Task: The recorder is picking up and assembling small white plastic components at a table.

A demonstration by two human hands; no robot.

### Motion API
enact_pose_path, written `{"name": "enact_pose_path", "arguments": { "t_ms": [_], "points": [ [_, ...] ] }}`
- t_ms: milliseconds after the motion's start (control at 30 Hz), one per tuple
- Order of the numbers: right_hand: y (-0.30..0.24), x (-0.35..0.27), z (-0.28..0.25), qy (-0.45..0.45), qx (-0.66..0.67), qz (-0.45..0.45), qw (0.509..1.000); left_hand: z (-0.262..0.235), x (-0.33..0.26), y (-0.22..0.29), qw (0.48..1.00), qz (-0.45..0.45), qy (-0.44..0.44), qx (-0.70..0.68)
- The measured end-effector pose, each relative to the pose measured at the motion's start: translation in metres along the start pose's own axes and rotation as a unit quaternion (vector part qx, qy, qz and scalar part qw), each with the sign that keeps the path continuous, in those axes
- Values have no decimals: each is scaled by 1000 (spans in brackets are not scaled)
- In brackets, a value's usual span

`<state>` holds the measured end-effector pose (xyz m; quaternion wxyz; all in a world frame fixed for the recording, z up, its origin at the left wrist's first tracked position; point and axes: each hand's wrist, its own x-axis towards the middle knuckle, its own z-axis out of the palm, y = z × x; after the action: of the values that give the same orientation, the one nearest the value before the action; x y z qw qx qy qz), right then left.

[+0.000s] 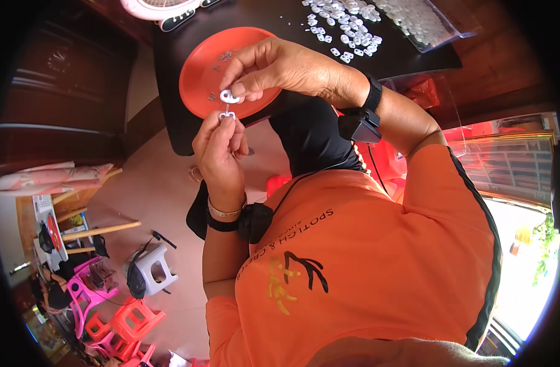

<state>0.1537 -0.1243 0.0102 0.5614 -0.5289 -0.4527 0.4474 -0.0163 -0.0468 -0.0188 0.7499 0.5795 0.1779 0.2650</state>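
Note:
Between thumb and fingers, my right hand [270, 68] pinches a small white oval plastic piece with round holes [229, 96]. Just below it, my left hand [220, 145] pinches a second small white plastic piece [227, 115], mostly covered by the fingertips. A thin metal spring [226, 107] stands upright in the narrow gap between the two pieces. Both hands are over the near edge of a round orange-red plate [197, 67]. Several small springs [223, 57] lie scattered on that plate, some partly behind my right hand.
The plate rests on a black table [286, 37]. Loose white pieces [353, 30] are heaped at its far right, beside a clear tray [420, 24] full of more. A pink-rimmed object [163, 9] sits at the far edge. Plastic stools [136, 318] stand on the floor at left.

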Motion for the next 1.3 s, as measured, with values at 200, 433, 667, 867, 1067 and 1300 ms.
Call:
{"name": "enact_pose_path", "arguments": {
  "t_ms": [200,433,667,867,1067,1300],
  "points": [
    [-1,0,10,-1,-54,-5,999,-9,-5,-4,1000,-4,-11,-4],
    [4,1,12,-5,-76,-33,997,-5,-6,-5,1000,-2,17,8],
    [1,-2,16,11,-152,-73,986,-4,-7,-7,1000,1,26,15],
    [3,-2,17,12,-178,-72,981,-12,-8,-13,1000,-7,-3,6],
    [1,-3,19,3,-210,-81,974,-10,-9,-12,999,-6,-4,39],
    [10,-4,22,-21,-160,-41,986,-11,-11,-15,999,-11,5,42]
  ]
}}
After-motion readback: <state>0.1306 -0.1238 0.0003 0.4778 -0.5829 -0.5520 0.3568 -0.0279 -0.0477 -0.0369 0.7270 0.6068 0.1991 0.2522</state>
